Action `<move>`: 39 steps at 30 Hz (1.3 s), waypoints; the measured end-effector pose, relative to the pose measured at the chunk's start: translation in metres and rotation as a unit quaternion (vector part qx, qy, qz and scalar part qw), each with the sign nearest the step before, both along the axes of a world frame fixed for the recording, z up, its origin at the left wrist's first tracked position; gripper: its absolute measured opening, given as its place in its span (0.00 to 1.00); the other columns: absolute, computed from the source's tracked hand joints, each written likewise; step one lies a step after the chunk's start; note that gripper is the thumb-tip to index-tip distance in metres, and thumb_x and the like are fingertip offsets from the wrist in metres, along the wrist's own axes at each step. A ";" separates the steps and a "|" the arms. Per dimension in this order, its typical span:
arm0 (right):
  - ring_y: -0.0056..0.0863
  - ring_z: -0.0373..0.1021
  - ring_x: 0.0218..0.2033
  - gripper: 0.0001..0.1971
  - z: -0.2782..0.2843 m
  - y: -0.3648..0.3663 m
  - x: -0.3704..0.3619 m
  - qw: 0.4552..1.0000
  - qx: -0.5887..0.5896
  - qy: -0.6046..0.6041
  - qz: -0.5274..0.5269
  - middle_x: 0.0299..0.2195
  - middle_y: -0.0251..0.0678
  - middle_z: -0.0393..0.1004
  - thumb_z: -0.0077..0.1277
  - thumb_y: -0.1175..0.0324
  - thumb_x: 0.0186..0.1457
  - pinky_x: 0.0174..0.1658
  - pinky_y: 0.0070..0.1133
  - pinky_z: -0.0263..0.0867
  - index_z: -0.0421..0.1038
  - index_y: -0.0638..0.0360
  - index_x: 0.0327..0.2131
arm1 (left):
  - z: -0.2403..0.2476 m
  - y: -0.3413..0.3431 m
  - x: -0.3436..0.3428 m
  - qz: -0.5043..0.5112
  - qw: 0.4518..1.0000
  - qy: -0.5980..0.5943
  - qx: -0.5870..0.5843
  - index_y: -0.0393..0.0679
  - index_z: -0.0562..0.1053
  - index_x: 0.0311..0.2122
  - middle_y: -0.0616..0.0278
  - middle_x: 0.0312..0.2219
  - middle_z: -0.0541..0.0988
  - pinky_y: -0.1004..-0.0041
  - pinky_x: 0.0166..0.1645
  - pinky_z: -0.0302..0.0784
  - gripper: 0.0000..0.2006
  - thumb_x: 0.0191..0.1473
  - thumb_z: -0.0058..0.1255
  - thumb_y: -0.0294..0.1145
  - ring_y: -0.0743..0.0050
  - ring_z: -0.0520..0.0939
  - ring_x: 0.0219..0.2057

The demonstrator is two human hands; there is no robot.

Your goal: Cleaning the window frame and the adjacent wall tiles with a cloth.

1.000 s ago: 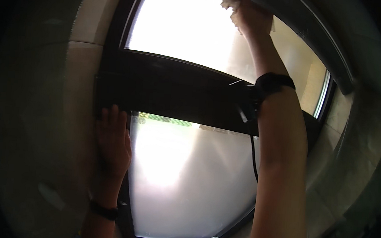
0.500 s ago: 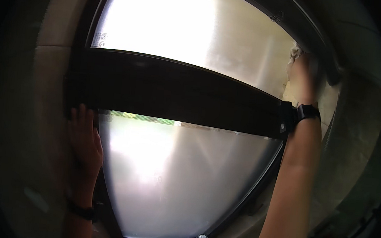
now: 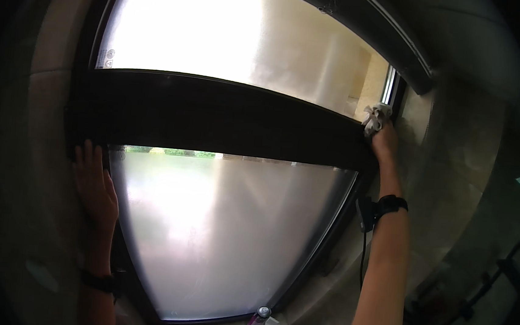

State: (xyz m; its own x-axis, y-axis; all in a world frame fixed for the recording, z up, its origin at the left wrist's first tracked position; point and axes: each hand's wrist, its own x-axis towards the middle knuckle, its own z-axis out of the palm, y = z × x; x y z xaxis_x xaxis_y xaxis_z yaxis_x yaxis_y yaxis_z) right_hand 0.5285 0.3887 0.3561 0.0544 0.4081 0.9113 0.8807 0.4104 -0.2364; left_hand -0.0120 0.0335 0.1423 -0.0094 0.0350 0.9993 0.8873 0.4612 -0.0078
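A crumpled whitish cloth (image 3: 376,118) is bunched in my right hand (image 3: 385,142), whose fingers are closed on it. The cloth presses at the lower right corner of the bright upper window pane (image 3: 191,29), where the pane meets the dark crossbar (image 3: 215,115). My left hand (image 3: 96,187) lies flat with fingers stretched upward, against the dark frame's left side beside the frosted lower pane (image 3: 254,235). It holds nothing. A black strap with a small box and a cable (image 3: 362,256) is on my right wrist; a dark band circles the left.
On the sill below the lower pane stands a small can (image 3: 258,319) with a silvery top, a pale piece beside it. A dark tube-like bar (image 3: 398,42) runs along the upper right. Tiled wall (image 3: 436,170) flanks the window; a dark rail (image 3: 481,296) shows at right.
My right hand has moved the cloth down the right edge of the upper pane to its lower corner. My left hand stays flat on the frame's side. The view has shifted slightly.
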 end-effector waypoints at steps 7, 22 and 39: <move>0.52 0.71 0.42 0.21 0.014 -0.022 -0.004 0.951 0.255 0.142 -0.099 0.46 0.49 0.72 0.52 0.56 0.55 0.43 0.42 0.69 0.67 0.55 0.49 | -0.003 -0.005 -0.010 -0.004 1.000 0.007 0.011 0.35 0.60 0.62 0.45 0.63 0.59 0.46 0.66 0.50 0.23 0.64 0.30 0.31 0.41 0.55 0.66; 0.57 0.59 0.56 0.21 -0.005 0.061 0.009 0.935 0.342 -0.044 -0.080 0.53 0.53 0.65 0.51 0.63 0.55 0.60 0.43 0.54 0.65 0.56 0.51 | -0.003 0.002 -0.001 0.032 0.999 0.036 0.014 0.32 0.60 0.61 0.42 0.63 0.59 0.48 0.66 0.51 0.23 0.64 0.30 0.29 0.41 0.57 0.65; 0.51 0.40 0.68 0.25 0.100 0.120 0.067 0.980 0.188 -0.025 0.060 0.66 0.54 0.41 0.42 0.60 0.61 0.69 0.37 0.38 0.56 0.51 0.61 | -0.015 0.017 0.020 0.095 0.994 0.051 -0.004 0.31 0.59 0.62 0.42 0.62 0.59 0.51 0.66 0.53 0.22 0.65 0.31 0.28 0.42 0.58 0.65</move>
State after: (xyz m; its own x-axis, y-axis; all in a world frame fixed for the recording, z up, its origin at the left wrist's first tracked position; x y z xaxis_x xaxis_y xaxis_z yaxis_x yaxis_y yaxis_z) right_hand 0.5955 0.5084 0.4557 -0.0216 0.0443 0.9988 0.8276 0.5612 -0.0070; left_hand 0.0085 0.0505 0.1273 0.0845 0.0499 0.9952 0.7783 0.6203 -0.0972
